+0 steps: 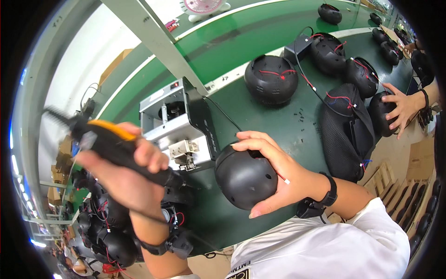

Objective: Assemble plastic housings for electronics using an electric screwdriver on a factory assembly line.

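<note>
The left hand (124, 179) wraps a black-and-orange cylindrical powered screwdriver (111, 145), frame left; the half-curled right hand (290, 173) grips a smooth black rounded shell (244, 180), centre. Assembly appears unfinished: its dark hole (268, 176) looks unfilled.

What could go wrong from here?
1. The driver-like tool in the left grip points toward the round black shell; its tip might scratch it.
2. Only the right grip steadies the shell, so it may twist or roll.
3. Small dark bits, perhaps screws, lie loose on the green table and could get knocked away.
</note>
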Tool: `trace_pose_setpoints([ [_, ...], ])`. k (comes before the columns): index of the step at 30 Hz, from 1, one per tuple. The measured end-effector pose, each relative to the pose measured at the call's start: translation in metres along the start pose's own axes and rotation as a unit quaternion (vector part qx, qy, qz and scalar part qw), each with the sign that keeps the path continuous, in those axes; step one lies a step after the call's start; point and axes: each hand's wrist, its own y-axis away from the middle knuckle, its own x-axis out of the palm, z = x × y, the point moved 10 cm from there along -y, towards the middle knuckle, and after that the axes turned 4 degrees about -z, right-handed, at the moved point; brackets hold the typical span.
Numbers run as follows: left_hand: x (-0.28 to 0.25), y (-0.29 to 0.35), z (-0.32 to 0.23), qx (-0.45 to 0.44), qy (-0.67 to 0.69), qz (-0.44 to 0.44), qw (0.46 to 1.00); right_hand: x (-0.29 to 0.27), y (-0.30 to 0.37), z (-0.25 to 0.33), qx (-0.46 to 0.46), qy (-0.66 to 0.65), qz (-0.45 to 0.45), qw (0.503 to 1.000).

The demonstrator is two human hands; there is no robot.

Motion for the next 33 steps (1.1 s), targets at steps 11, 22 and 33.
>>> trace_pose_setpoints([
  [11,0.052,0.034,-0.047,0.080,0.106,0.158,0.979,0.007,-0.006,-0.001,-0.008,-0.005,0.000,1.000],
  [22,0.048,0.040,0.005,-0.018,0.167,0.142,0.975,0.010,-0.001,0.014,-0.037,-0.037,-0.059,0.997],
  [33,0.055,0.069,0.007,-0.030,0.226,0.281,0.932,0.012,0.004,0.025,-0.049,-0.008,-0.032,0.998],
])
